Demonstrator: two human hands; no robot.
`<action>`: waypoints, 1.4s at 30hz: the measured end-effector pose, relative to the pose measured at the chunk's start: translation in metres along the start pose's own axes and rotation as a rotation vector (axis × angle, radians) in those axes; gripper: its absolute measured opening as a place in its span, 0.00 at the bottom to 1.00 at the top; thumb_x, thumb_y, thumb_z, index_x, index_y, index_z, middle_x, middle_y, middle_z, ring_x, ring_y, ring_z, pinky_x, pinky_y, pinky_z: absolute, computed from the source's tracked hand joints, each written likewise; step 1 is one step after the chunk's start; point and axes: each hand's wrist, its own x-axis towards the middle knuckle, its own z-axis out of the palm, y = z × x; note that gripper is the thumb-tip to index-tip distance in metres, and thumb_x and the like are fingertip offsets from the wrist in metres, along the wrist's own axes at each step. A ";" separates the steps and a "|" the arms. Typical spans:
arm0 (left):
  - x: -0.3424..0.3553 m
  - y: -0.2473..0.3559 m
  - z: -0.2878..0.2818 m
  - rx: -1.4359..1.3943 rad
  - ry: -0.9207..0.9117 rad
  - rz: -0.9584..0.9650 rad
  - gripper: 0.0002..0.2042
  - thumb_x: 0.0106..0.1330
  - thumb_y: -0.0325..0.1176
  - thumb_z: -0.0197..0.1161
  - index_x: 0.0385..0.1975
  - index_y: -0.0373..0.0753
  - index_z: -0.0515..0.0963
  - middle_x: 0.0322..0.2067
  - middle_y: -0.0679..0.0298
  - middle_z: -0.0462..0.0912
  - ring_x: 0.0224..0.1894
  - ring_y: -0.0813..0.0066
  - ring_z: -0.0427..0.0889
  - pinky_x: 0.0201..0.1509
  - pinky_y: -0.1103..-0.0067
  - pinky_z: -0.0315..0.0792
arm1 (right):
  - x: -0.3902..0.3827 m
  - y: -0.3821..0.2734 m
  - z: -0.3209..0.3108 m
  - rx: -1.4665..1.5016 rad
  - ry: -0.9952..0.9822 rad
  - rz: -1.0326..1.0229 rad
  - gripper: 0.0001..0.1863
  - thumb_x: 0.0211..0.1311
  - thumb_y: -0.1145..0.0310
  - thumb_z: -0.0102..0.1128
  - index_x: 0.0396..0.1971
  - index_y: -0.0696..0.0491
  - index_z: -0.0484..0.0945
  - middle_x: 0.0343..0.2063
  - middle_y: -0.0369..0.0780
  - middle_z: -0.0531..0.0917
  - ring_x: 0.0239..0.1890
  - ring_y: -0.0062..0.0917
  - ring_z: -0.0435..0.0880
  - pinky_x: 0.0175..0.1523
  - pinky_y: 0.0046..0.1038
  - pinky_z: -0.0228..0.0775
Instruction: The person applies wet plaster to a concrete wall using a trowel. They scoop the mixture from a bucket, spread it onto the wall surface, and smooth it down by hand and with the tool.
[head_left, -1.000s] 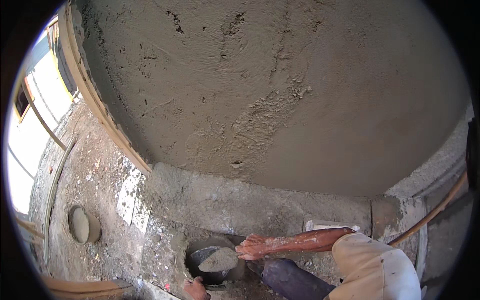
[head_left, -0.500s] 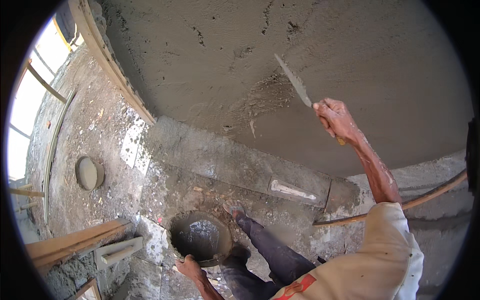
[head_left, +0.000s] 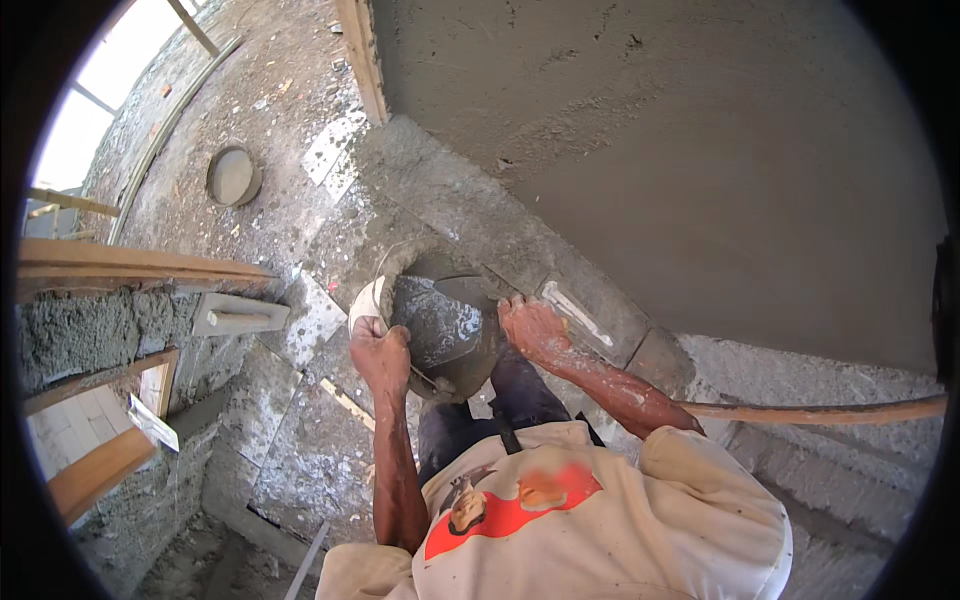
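Observation:
A round, mortar-caked pan (head_left: 447, 380) is in front of my legs, with wet grey mortar (head_left: 430, 322) inside. My left hand (head_left: 381, 352) is closed on its near left rim, beside a pale patch of the wall. At the right rim, my right hand (head_left: 533, 328) is closed round the trowel, whose yellow handle end (head_left: 566, 325) shows behind the fist. The trowel's blade is hard to make out against the mortar.
A freshly plastered grey wall (head_left: 740, 200) fills the upper right, bordered by a wooden batten (head_left: 362, 60). Another mortar pan (head_left: 234, 177) stands on the littered ground. A float (head_left: 240, 316) lies at left, and a long white-smeared tool (head_left: 577, 312) lies on the ledge.
My right hand has come down from the plastered wall to the pan with the trowel. My left hand stays on the rim. The view has shifted, and the pan now sits nearer its middle.

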 end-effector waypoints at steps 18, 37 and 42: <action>-0.033 0.040 0.038 -0.318 0.141 -0.013 0.14 0.47 0.12 0.57 0.26 0.42 0.67 0.24 0.74 0.71 0.25 0.83 0.67 0.29 0.83 0.63 | -0.012 0.092 -0.085 0.580 -0.283 -0.298 0.26 0.67 0.46 0.61 0.49 0.55 0.82 0.32 0.54 0.87 0.41 0.53 0.87 0.50 0.51 0.77; -0.033 0.038 0.109 -0.222 0.308 -0.058 0.15 0.46 0.14 0.60 0.24 0.43 0.65 0.22 0.75 0.66 0.23 0.84 0.61 0.25 0.80 0.59 | 0.005 0.229 -0.209 0.299 0.280 -0.118 0.20 0.73 0.57 0.59 0.54 0.57 0.79 0.46 0.52 0.85 0.50 0.46 0.87 0.53 0.48 0.79; -0.030 0.063 0.136 -0.109 0.226 0.025 0.15 0.46 0.14 0.62 0.22 0.44 0.64 0.20 0.77 0.65 0.23 0.86 0.61 0.25 0.81 0.58 | 0.049 0.173 -0.078 -0.021 0.095 -0.265 0.18 0.64 0.64 0.60 0.50 0.58 0.82 0.40 0.51 0.86 0.42 0.47 0.89 0.47 0.47 0.82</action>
